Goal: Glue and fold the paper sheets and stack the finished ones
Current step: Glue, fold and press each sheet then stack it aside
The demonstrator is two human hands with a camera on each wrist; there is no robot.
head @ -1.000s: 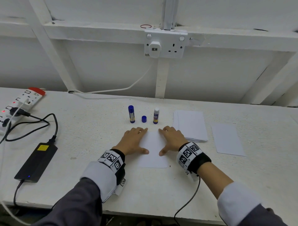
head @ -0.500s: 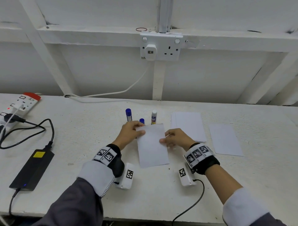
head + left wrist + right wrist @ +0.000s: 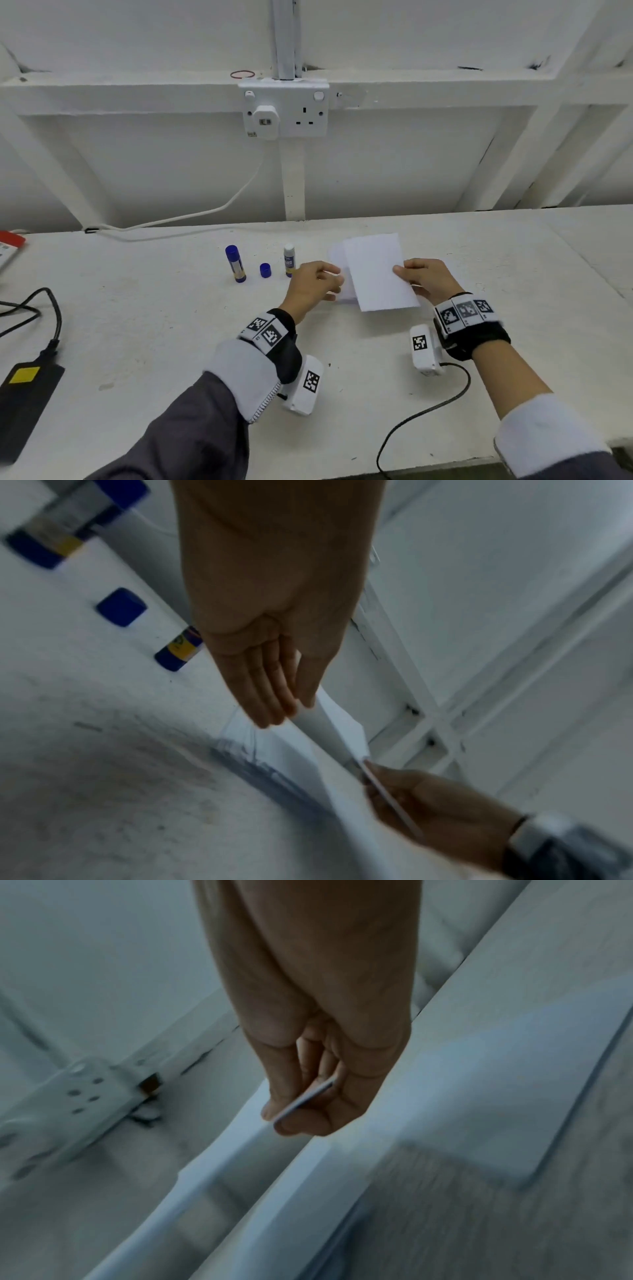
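Mid-air above the paper stack (image 3: 337,270) on the white table (image 3: 171,325), your folded sheet (image 3: 375,274) could slide or land askew on the pile, since only one edge is pinched and the freshly glued fold may spring apart if set down unpressed. Your right hand (image 3: 428,279) grips that sheet's right edge between thumb and curled fingers (the wrist view confirms the pinch), while your left hand (image 3: 313,282) hovers just beside the sheet's left edge, fingers relaxed, holding nothing.
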